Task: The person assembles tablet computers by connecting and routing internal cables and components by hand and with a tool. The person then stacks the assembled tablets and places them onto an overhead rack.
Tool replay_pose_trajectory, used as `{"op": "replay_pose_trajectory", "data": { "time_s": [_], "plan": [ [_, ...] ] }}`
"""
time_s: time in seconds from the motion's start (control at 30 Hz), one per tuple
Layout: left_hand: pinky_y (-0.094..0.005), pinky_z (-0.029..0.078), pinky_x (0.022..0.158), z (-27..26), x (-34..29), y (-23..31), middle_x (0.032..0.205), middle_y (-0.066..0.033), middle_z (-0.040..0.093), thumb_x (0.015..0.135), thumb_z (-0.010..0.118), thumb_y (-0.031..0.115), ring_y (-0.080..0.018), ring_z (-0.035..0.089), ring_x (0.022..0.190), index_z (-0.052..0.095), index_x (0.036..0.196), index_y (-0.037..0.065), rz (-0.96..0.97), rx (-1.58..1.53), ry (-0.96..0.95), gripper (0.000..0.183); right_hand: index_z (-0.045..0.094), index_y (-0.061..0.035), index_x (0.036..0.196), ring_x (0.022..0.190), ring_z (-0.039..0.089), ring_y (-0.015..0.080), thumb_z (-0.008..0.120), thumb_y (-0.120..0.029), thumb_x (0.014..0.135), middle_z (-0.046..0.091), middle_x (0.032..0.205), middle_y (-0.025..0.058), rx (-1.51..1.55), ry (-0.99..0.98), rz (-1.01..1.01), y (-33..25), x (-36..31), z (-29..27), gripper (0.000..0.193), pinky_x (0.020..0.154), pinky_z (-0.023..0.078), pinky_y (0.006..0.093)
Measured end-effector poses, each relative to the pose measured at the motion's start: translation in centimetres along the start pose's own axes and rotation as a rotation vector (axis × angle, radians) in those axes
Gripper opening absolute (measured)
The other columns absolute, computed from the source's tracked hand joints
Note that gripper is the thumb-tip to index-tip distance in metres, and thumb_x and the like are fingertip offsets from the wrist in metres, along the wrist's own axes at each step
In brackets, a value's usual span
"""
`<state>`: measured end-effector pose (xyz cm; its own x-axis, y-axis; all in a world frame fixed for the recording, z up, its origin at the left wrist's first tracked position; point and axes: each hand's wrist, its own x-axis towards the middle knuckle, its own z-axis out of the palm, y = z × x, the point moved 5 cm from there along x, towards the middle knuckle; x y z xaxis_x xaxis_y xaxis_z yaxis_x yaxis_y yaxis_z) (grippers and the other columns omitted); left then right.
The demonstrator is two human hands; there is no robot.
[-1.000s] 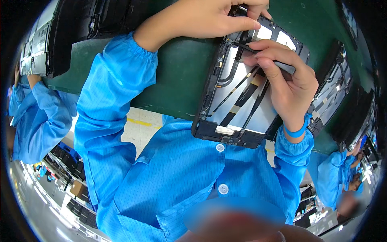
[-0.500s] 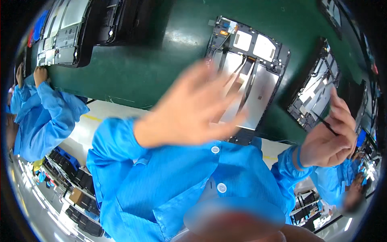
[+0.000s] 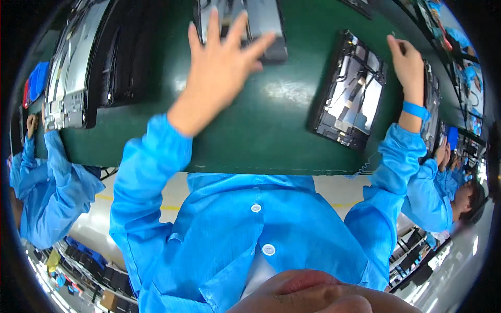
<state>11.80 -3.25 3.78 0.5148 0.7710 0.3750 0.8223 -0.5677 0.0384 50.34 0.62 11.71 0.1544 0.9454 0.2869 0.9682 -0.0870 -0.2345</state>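
My left hand (image 3: 222, 73) is open with fingers spread over the near end of an opened flat electronic device (image 3: 265, 21). That device has silver plates in a black frame, and the top of the picture cuts it off. Contact is likely, though the blur keeps me from being sure. My right hand (image 3: 408, 65), with a blue wristband (image 3: 416, 110), is raised at the far right with its fingers closed. Anything in its fingertips is too small to make out. Left of that hand lies a second opened device (image 3: 352, 96), with silver plates and dark cables.
Stacked opened devices (image 3: 73, 78) stand at the left on the green table (image 3: 261, 141). Another device (image 3: 431, 104) lies beyond my right forearm. A co-worker's blue sleeve (image 3: 68, 182) shows at the left, and another co-worker (image 3: 430, 198) is at the right.
The view has shifted. The device under my left hand now lies farther away and more to the left. My right hand has moved farther forward, and the thin dark tool it held no longer shows.
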Motion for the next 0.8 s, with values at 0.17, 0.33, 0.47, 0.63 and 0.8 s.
{"op": "replay_pose_trajectory", "data": {
  "time_s": [0.17, 0.33, 0.47, 0.63, 0.8],
  "plan": [
    [-0.0670, 0.033, 0.110, 1.6, 10.1, -6.9, 0.141, -0.0207, 0.051, 0.090, 0.071, 0.024, -0.0446, 0.043, 0.133, 0.061, 0.141, 0.021, -0.058, 0.020, 0.120, 0.052, 0.073, 0.0032, 0.091, 0.083, 0.070, 0.0472, 0.067, -0.048, 0.095, 0.070, 0.084, 0.0283, -0.119, -0.075, 0.172, -0.8, -8.8, -1.2, 0.052, 0.071, 0.055, 0.0499],
    [-0.0593, 0.032, 0.113, 4.2, 14.3, -10.8, 0.142, -0.0205, 0.052, 0.090, 0.071, 0.017, -0.0462, 0.043, 0.135, 0.061, 0.141, 0.019, -0.095, -0.044, 0.043, 0.052, 0.066, 0.0017, 0.112, 0.098, 0.066, 0.0365, 0.088, -0.030, 0.076, 0.066, 0.108, 0.0205, 0.070, -0.147, 0.235, -1.4, -20.1, -3.2, 0.053, 0.077, 0.053, 0.0419],
    [-0.0516, 0.040, 0.109, 5.0, 17.3, -8.7, 0.136, -0.0214, 0.055, 0.086, 0.073, 0.012, -0.0442, 0.051, 0.127, 0.060, 0.141, 0.015, -0.053, -0.161, 0.138, 0.056, 0.065, -0.0097, 0.135, 0.104, 0.070, 0.0332, 0.092, -0.051, 0.057, 0.061, 0.136, 0.0191, 0.025, -0.176, -0.211, -7.7, -22.6, -3.0, 0.092, 0.081, 0.060, 0.0394],
    [-0.0550, 0.046, 0.100, 7.3, 24.3, 0.9, 0.122, -0.0284, 0.059, 0.076, 0.085, 0.047, -0.0484, 0.056, 0.113, 0.049, 0.146, 0.007, -0.089, -0.328, -0.047, 0.088, 0.061, -0.0175, 0.139, 0.072, 0.059, 0.0137, 0.084, -0.044, 0.065, 0.052, 0.152, 0.0061, 0.033, -0.354, -0.675, -15.0, -18.2, -0.3, 0.082, 0.065, 0.053, 0.0271],
    [-0.0650, 0.034, 0.109, 11.4, 27.0, 2.0, 0.128, -0.0349, 0.060, 0.079, 0.078, 0.059, -0.0529, 0.052, 0.123, 0.059, 0.139, 0.009, -0.068, -0.225, -0.092, 0.081, 0.067, -0.0004, 0.114, 0.071, 0.067, 0.0216, 0.080, -0.037, 0.075, 0.064, 0.132, 0.0141, 0.132, -0.347, -0.619, -12.9, -16.0, 3.8, 0.054, 0.064, 0.057, 0.0357]
  ]
}}
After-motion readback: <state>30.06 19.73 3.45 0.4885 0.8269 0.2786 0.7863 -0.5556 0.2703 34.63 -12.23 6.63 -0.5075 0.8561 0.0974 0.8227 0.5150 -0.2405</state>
